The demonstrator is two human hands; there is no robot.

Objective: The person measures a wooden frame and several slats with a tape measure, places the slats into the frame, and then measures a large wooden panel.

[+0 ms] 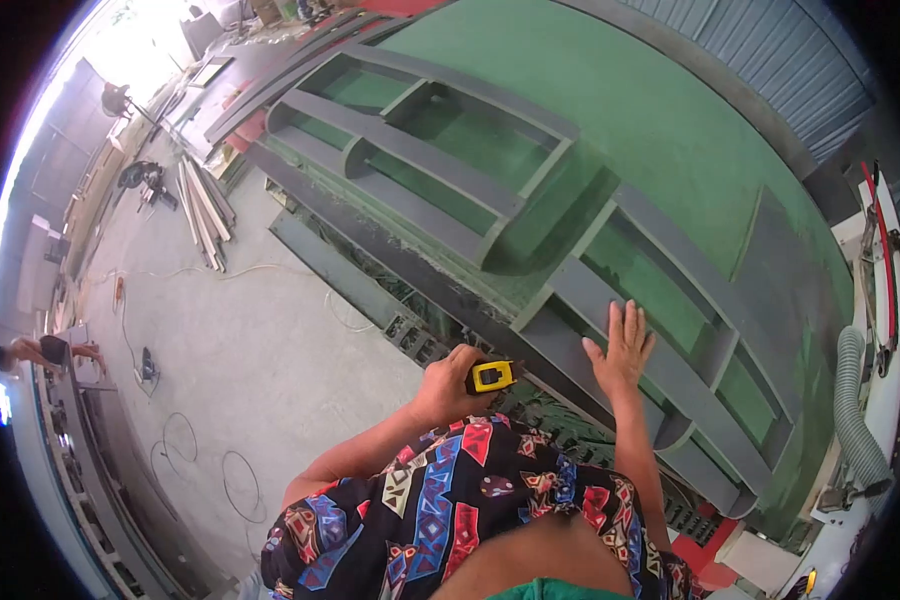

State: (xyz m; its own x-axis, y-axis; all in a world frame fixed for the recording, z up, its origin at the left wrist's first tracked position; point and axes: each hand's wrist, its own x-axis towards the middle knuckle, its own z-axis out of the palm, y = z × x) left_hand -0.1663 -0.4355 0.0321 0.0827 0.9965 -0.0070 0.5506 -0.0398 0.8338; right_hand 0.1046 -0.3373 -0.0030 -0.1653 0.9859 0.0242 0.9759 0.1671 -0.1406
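My left hand (448, 388) is wrapped round a yellow and black tape measure (492, 376), held in front of my body near the table's edge. No blade can be made out coming from the tape. My right hand (622, 350) lies with fingers spread on a grey shelf frame (710, 408). That frame has long boards, cross dividers and rounded ends, and rests on the green-topped table (660, 110). A second grey shelf frame (400, 140) of similar build sits farther up the same table, to the left.
A grey ribbed hose (855, 390) and machine parts stand at the right. Along the table's near side runs a dark rail (370, 235). Wooden strips (205, 215) and loose cables lie on the concrete floor. Another person (50, 352) is at the far left.
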